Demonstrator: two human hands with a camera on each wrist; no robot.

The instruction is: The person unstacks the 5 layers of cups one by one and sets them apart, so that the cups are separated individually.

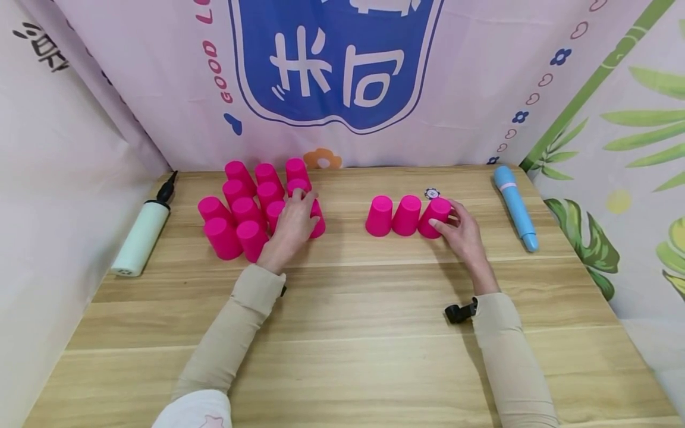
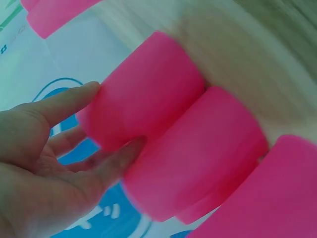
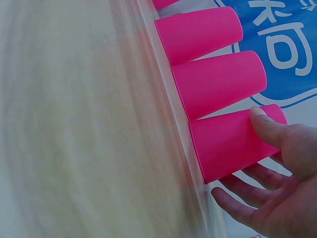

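Observation:
Upside-down pink plastic cups stand on the wooden table. My left hand (image 1: 293,223) is at the right edge of the left group, with thumb and fingers around the top of a pink cup (image 1: 317,221); in the left wrist view that cup (image 2: 148,89) has a fingertip between it and its neighbouring cup (image 2: 198,153). To the right, three cups stand in a row: a left one (image 1: 379,216), a middle one (image 1: 407,216) and a right one (image 1: 434,219). My right hand (image 1: 461,232) grips the right one, thumb on its near side in the right wrist view (image 3: 237,144).
Several more pink cups (image 1: 222,239) stand close together at the left. A pale green hand pump (image 1: 141,238) lies near the left edge and a blue stick-like object (image 1: 515,205) near the right. Behind the row lies a small round chip (image 1: 431,193). A printed cloth (image 1: 332,142) hangs behind the table.

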